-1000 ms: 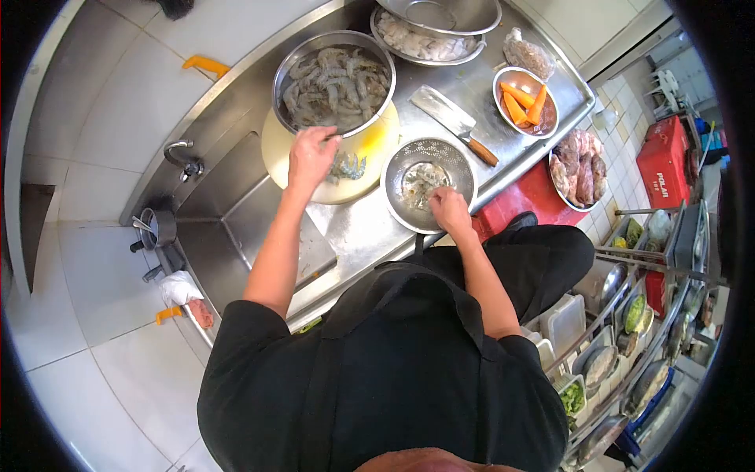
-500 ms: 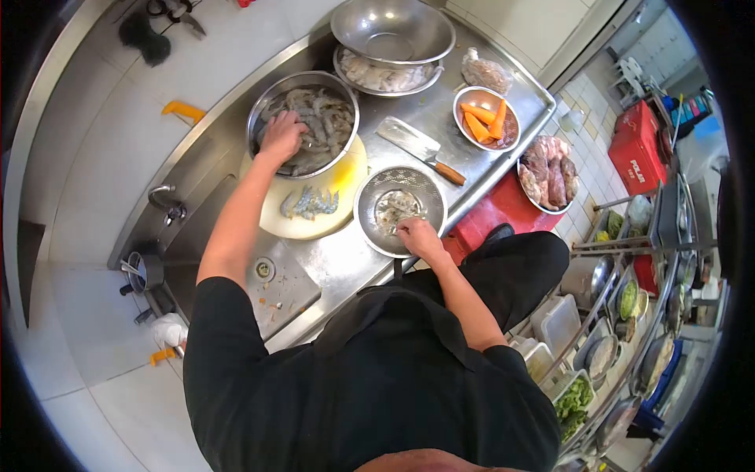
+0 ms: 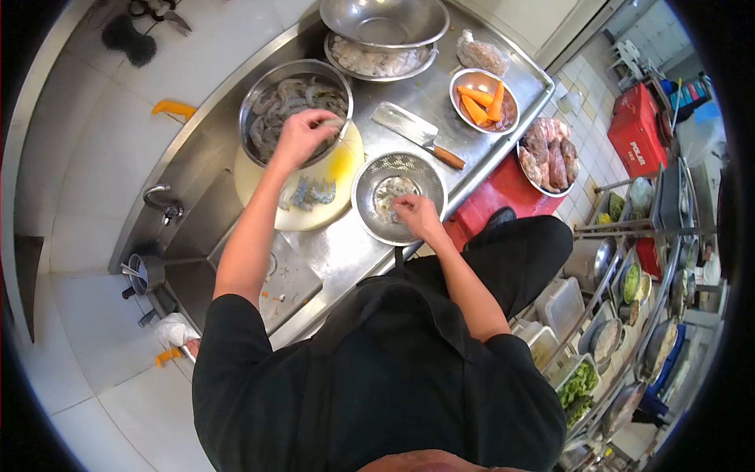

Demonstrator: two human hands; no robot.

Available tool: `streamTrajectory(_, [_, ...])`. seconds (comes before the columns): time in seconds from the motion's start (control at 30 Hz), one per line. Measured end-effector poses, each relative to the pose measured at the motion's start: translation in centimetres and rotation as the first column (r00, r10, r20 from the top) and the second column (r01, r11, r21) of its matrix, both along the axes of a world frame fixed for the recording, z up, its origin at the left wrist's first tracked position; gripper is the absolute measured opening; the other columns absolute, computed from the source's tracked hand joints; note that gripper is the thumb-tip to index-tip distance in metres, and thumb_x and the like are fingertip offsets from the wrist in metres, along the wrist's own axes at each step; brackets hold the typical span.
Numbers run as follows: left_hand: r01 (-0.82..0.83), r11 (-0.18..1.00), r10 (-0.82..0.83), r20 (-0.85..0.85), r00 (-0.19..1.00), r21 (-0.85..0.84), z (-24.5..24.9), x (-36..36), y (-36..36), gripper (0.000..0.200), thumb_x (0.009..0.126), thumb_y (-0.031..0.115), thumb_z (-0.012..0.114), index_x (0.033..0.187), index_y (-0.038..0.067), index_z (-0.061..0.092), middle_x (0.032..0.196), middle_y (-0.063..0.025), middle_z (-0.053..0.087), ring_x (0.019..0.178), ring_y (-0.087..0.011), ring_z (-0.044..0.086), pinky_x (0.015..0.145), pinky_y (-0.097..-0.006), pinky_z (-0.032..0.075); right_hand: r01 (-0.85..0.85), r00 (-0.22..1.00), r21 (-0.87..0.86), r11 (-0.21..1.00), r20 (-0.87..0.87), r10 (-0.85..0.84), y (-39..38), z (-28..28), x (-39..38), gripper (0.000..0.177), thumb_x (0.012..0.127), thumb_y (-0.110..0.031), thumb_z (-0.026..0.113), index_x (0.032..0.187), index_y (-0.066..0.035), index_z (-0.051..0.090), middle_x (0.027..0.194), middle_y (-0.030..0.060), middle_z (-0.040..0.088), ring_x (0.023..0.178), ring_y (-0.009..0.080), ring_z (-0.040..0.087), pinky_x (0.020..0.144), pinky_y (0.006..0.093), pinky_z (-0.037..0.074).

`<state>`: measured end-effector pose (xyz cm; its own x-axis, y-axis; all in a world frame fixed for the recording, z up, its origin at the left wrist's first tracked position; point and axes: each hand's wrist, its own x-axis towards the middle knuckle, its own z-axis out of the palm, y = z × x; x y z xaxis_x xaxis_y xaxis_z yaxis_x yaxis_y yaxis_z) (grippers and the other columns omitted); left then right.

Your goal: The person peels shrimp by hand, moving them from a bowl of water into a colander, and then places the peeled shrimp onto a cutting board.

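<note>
My left hand point(image 3: 305, 137) is over the right rim of a steel bowl of grey shrimp point(image 3: 277, 101), its fingers pinched on a shrimp point(image 3: 336, 123). The bowl rests partly on a round white cutting board point(image 3: 255, 197). Peeled bluish shrimp point(image 3: 308, 194) lie in a small pile on the board. Inside a steel colander point(image 3: 366, 206), my right hand point(image 3: 415, 214) has its fingers together over pale shells point(image 3: 393, 189); whatever is between those fingers is too small to make out.
A cleaver point(image 3: 417, 132) with a wooden handle lies beyond the colander, near a bowl of carrots point(image 3: 486, 101). Stacked steel bowls point(image 3: 385, 22) and a bagged item point(image 3: 482, 53) stand at the back. The faucet point(image 3: 163, 200) and sink are left.
My left hand has come up out of the shrimp and moved right with a shrimp in its fingers. My right hand remains in the colander, nearly unmoved.
</note>
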<state>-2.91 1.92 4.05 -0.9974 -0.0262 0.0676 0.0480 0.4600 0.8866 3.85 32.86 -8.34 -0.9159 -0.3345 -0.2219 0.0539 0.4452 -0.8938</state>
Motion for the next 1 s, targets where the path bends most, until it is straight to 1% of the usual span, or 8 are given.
streamTrajectory(0.03, [0.043,0.967,-0.076,-0.125,0.989,-0.252,-0.3,0.7,1.6,0.026,0.081,0.002,0.071,0.107,0.004,0.071,0.092,-0.006,0.068,0.084,-0.0165,0.064,0.074,-0.0297,0.051,0.052,0.997,-0.089,0.995,0.053,-0.047,0.0,0.0,-0.1,0.026,0.085,-0.017,0.069,0.104,0.001,0.071,0.085,0.015,0.072,0.077,0.0215,0.068,0.074,0.0322,0.053])
streamTrajectory(0.1, [0.114,0.963,-0.137,-0.081,0.987,-0.245,-2.3,1.8,4.5,0.028,0.076,0.002,0.074,0.103,0.005,0.072,0.095,-0.0095,0.066,0.083,-0.0214,0.063,0.073,-0.0313,0.05,0.174,0.977,-0.253,0.952,0.168,-0.133,-0.1,0.1,-0.5,0.03,0.084,-0.016,0.07,0.108,0.0,0.07,0.088,0.0127,0.072,0.078,0.0192,0.068,0.075,0.031,0.053])
streamTrajectory(0.33, [0.313,0.912,-0.357,-0.135,0.925,-0.267,-8.2,5.9,12.4,0.038,0.077,-0.003,0.069,0.113,0.003,0.06,0.103,-0.0152,0.063,0.1,-0.0341,0.063,0.086,-0.0407,0.051,0.119,0.854,-0.235,0.965,-0.472,-0.221,-0.6,1.8,-1.1,0.034,0.083,-0.02,0.073,0.111,-0.001,0.069,0.094,0.013,0.072,0.08,0.022,0.067,0.077,0.034,0.053])
streamTrajectory(0.4, [0.347,0.919,-0.372,-0.123,0.92,-0.186,-9.0,6.4,13.3,0.038,0.077,-0.005,0.063,0.114,0.002,0.054,0.106,-0.0214,0.061,0.101,-0.0408,0.061,0.086,-0.0451,0.05,0.094,0.98,-0.134,0.986,-0.162,-0.116,0.2,1.3,-0.9,0.031,0.083,-0.022,0.072,0.105,0.001,0.07,0.085,0.0128,0.07,0.074,0.02,0.064,0.072,0.0334,0.052])
streamTrajectory(0.5, [0.262,0.958,-0.277,-0.135,0.951,-0.116,-9.1,7.4,13.8,0.036,0.079,-0.005,0.065,0.113,0.0,0.056,0.106,-0.0183,0.061,0.101,-0.0348,0.063,0.085,-0.0414,0.052,0.084,0.994,-0.098,0.992,0.072,-0.077,0.7,0.9,-0.8,0.029,0.084,-0.022,0.071,0.098,0.003,0.072,0.07,0.0106,0.066,0.064,0.0141,0.056,0.063,0.0322,0.047])
streamTrajectory(0.7, [0.045,0.934,-0.171,0.334,0.927,0.355,-11.9,8.5,11.3,0.026,0.088,0.0,0.065,0.114,-0.002,0.066,0.095,-0.004,0.069,0.081,-0.008,0.063,0.074,-0.0241,0.052,-0.018,0.997,-0.159,0.987,0.069,0.029,0.7,-0.2,-0.7,0.029,0.085,-0.018,0.07,0.106,0.003,0.071,0.077,0.0076,0.068,0.071,0.0115,0.057,0.065,0.0312,0.047])
streamTrajectory(0.97, [-0.058,0.927,-0.154,0.519,0.841,0.37,-10.6,8.9,10.5,0.021,0.092,0.009,0.066,0.108,-0.003,0.069,0.082,-0.0038,0.069,0.065,-0.0079,0.059,0.061,-0.0224,0.049,-0.053,0.994,-0.035,0.998,0.095,0.056,0.2,1.8,-0.1,0.025,0.083,-0.016,0.07,0.102,-0.001,0.073,0.091,0.0177,0.072,0.08,0.0261,0.067,0.077,0.036,0.051])
streamTrajectory(1.0, [-0.074,0.912,-0.17,0.536,0.827,0.404,-10.9,8.9,10.2,0.021,0.092,0.009,0.066,0.108,-0.004,0.069,0.082,-0.0043,0.069,0.064,-0.0078,0.058,0.06,-0.0222,0.048,-0.101,0.988,-0.013,0.995,-0.12,0.099,0.2,0.9,-0.3,0.024,0.083,-0.016,0.07,0.102,-0.001,0.074,0.093,0.0179,0.072,0.083,0.0284,0.067,0.08,0.0371,0.052])
